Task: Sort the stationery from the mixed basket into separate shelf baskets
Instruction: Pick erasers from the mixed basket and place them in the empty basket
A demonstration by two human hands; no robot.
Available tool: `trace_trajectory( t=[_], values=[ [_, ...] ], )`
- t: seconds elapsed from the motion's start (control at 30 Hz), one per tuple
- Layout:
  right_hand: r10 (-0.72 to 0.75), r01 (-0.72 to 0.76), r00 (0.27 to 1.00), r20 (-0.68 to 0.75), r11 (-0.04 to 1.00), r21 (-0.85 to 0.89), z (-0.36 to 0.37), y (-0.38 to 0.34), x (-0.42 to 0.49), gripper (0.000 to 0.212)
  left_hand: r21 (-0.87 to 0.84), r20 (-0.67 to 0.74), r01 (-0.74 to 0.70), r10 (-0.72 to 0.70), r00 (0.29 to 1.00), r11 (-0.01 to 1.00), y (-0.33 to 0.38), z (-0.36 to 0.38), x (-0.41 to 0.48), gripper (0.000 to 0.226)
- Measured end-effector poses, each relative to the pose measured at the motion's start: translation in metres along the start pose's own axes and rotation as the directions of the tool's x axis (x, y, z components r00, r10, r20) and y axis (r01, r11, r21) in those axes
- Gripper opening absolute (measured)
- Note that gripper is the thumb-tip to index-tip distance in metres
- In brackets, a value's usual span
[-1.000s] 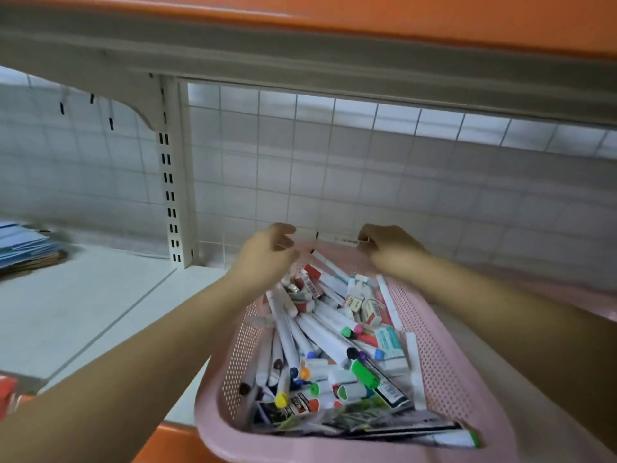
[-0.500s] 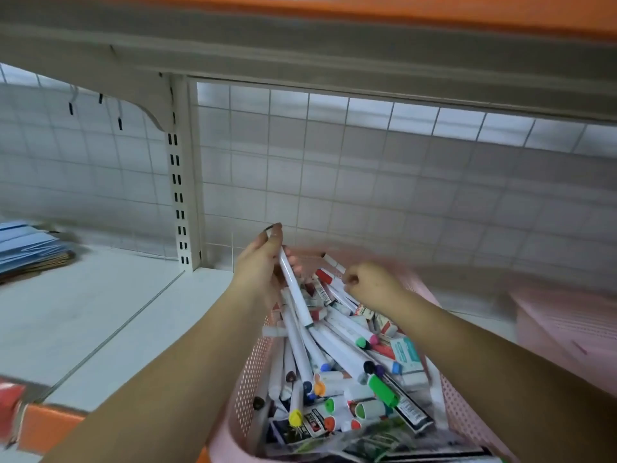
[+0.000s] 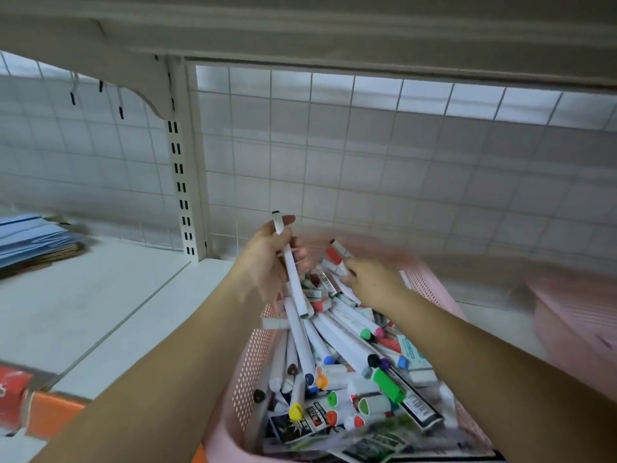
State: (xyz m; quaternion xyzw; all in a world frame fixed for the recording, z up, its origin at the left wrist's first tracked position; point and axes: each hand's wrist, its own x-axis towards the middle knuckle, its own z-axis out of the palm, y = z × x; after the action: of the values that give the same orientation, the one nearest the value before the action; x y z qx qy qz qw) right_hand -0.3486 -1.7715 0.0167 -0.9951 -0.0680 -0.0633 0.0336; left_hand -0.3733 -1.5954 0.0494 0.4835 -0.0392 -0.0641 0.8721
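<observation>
Standing on the white shelf (image 3: 100, 295), a pink basket (image 3: 253, 355) with perforated walls is observed at lower centre, filled with a loose heap of markers (image 3: 347, 345), pens and small packets. One white pen (image 3: 295, 282) is held by the left hand (image 3: 267, 262) above the far left part of the basket. The grip is closed round the upper half of the barrel, with the thumb laid against it. The pen is tilted, its dark-tipped top end raised above the fingers and its lower end down at the heap. The right hand (image 3: 374, 282) is extended to the far end of the basket, its fingertips placed at a red-capped marker (image 3: 335, 257). Motion blur is noted there, and it cannot be told whether this grip is closed on anything. A second pink basket (image 3: 574, 315) is recorded on the shelf to the right, apart from the first. A stack of blue folders (image 3: 30, 235) is noted at far left. A wire grid panel (image 3: 334, 162) and a slotted upright (image 3: 180, 182) are found behind.
</observation>
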Motion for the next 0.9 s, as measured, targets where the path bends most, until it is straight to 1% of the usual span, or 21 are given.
trace_trajectory(
  t=[0.03, 0.1, 0.17, 0.23, 0.27, 0.33, 0.4, 0.47, 0.53, 0.57, 0.6, 0.63, 0.67, 0.7, 0.73, 0.8, 0.9],
  values=[
    [0.020, -0.011, 0.998, -0.060, 0.989, 0.147, -0.004, -0.001, -0.001, 0.027, -0.001, 0.002, -0.004, 0.004, 1.000, 1.000, 0.000, 0.001, -0.001, 0.019],
    [0.055, 0.016, 0.988, -0.144, 0.892, 0.451, -0.015, -0.007, -0.004, 0.025, -0.003, 0.004, -0.007, 0.007, 1.000, 1.000, 0.000, 0.003, -0.002, 0.015],
    [0.045, 0.084, 0.981, -0.187, 0.772, 0.630, -0.027, -0.020, -0.011, 0.026, 0.012, 0.007, -0.012, 0.012, 1.000, 1.000, 0.001, 0.006, -0.003, 0.011],
    [0.003, 0.130, 0.985, -0.173, 0.647, 0.752, -0.034, -0.031, -0.021, 0.027, 0.039, 0.007, -0.026, 0.025, 1.000, 0.999, 0.001, 0.006, -0.004, 0.006],
    [-0.015, 0.130, 0.988, -0.152, 0.601, 0.788, -0.035, -0.036, -0.026, 0.027, 0.045, 0.002, -0.028, 0.028, 1.000, 0.999, 0.001, 0.006, -0.005, 0.008],
    [0.002, 0.113, 0.991, -0.135, 0.543, 0.832, -0.035, -0.041, -0.031, 0.023, 0.048, -0.009, -0.014, 0.015, 1.000, 0.999, 0.002, 0.005, -0.006, 0.012],
    [0.032, 0.125, 0.986, -0.164, 0.512, 0.850, -0.035, -0.045, -0.030, 0.020, 0.066, -0.012, 0.003, -0.002, 1.000, 0.998, 0.003, 0.004, -0.006, 0.010],
    [0.017, 0.146, 0.984, -0.180, 0.515, 0.845, -0.034, -0.050, -0.030, 0.020, 0.083, -0.001, 0.016, -0.016, 1.000, 0.996, 0.002, 0.002, -0.005, 0.010],
    [0.016, 0.151, 0.982, -0.189, 0.537, 0.830, -0.032, -0.049, -0.029, 0.030, 0.081, -0.002, 0.017, -0.017, 1.000, 0.997, 0.002, 0.001, -0.005, 0.013],
    [0.045, 0.146, 0.977, -0.208, 0.569, 0.809, -0.030, -0.045, -0.026, 0.036, 0.064, -0.016, 0.010, -0.009, 1.000, 0.998, 0.003, 0.001, -0.004, 0.015],
    [0.078, 0.141, 0.966, -0.245, 0.636, 0.759, -0.028, -0.038, -0.022, 0.036, 0.035, -0.042, 0.004, -0.003, 0.999, 0.999, 0.003, 0.001, -0.003, 0.017],
    [0.095, 0.122, 0.955, -0.282, 0.739, 0.662, -0.024, -0.028, -0.016, 0.031, -0.001, -0.071, 0.003, -0.003, 0.997, 1.000, 0.003, 0.000, -0.002, 0.017],
    [0.089, 0.083, 0.953, -0.290, 0.842, 0.534, -0.019, -0.017, -0.011, 0.026, -0.040, -0.097, 0.006, -0.010, 0.995, 0.999, 0.003, 0.001, -0.001, 0.016],
    [0.073, 0.038, 0.964, -0.254, 0.913, 0.405, -0.012, -0.006, -0.007, 0.024, -0.074, -0.117, 0.013, -0.022, 0.993, 0.997, 0.003, 0.001, 0.000, 0.016],
    [0.067, -0.005, 0.980, -0.186, 0.949, 0.314, -0.006, 0.003, -0.003, 0.026, -0.098, -0.133, 0.019, -0.032, 0.991, 0.995, 0.002, 0.001, 0.001, 0.017],
    [0.070, -0.059, 0.996, -0.049, 0.977, 0.206, 0.005, 0.014, 0.002, 0.030, -0.082, -0.173, 0.026, -0.039, 0.984, 0.996, 0.001, 0.002, 0.002, 0.019],
    [0.049, -0.049, 0.999, 0.001, 0.998, 0.048, 0.008, 0.013, 0.007, 0.037, -0.015, -0.168, 0.028, -0.030, 0.985, 0.999, 0.001, 0.003, 0.003, 0.021]
  ],
)
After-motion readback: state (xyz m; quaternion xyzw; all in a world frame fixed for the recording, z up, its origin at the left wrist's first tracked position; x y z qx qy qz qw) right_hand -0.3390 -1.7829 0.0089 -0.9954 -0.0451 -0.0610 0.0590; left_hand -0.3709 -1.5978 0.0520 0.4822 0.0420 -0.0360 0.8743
